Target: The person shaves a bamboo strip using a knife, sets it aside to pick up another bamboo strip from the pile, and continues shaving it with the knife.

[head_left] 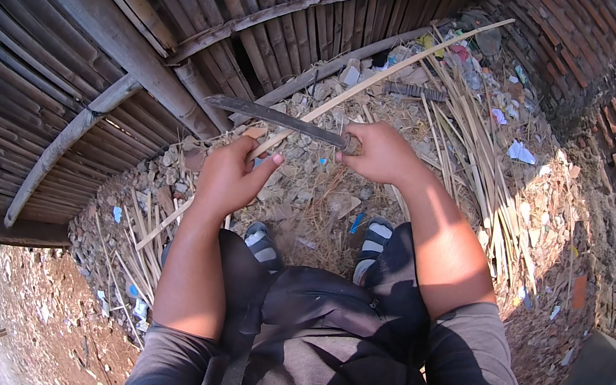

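My left hand (233, 175) is closed around a long, pale bamboo strip (415, 61). The strip runs slantwise from beside my left forearm up toward the far right. In my right hand (384, 153) I grip the handle of a machete (275, 116). Its dark blade points left, crossing the strip just beyond my left hand. From this angle I cannot tell whether blade and strip touch. The thumb of my left hand sticks out near the strip.
Cut bamboo strips (481, 151) lie heaped on the right, with more strips (140, 251) at the left. Rubble and litter cover the ground around my sandalled feet (374, 242). A bamboo wall (279, 9) stands at the far left, a brick wall (611, 138) at the right.
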A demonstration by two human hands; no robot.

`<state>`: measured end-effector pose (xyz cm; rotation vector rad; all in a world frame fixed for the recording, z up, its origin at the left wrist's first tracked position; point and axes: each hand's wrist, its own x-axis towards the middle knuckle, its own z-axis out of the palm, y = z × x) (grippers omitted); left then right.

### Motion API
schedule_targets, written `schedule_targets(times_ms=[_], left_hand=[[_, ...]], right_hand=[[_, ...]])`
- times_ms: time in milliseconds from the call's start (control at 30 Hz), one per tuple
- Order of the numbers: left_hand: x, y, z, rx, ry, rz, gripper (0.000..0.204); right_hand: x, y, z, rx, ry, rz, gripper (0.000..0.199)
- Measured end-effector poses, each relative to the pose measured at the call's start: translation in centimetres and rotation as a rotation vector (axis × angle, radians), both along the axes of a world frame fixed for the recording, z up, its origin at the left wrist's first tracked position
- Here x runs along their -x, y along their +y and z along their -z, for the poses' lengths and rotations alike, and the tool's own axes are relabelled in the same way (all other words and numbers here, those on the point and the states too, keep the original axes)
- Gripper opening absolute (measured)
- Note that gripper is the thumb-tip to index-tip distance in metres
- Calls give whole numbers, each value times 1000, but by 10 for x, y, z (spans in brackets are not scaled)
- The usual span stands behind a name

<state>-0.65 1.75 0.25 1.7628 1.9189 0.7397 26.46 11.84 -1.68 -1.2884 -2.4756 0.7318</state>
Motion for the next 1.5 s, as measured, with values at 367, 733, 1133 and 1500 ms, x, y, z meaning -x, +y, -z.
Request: schedule_targets(times_ms=[367, 733, 1133, 1500], left_hand=[[5, 0, -1, 33, -28, 16, 43], [-1, 0, 4, 77, 15, 37, 51], [6, 1, 7, 57, -46, 54, 51], [1, 1, 1, 151, 60, 54, 49]], right_hand=[[-48, 25, 3, 66, 117, 312, 54], [2, 0, -13, 73, -24, 126, 43], [-53, 32, 9, 106, 183, 421, 55], [-18, 18, 9, 17, 9, 184, 50]])
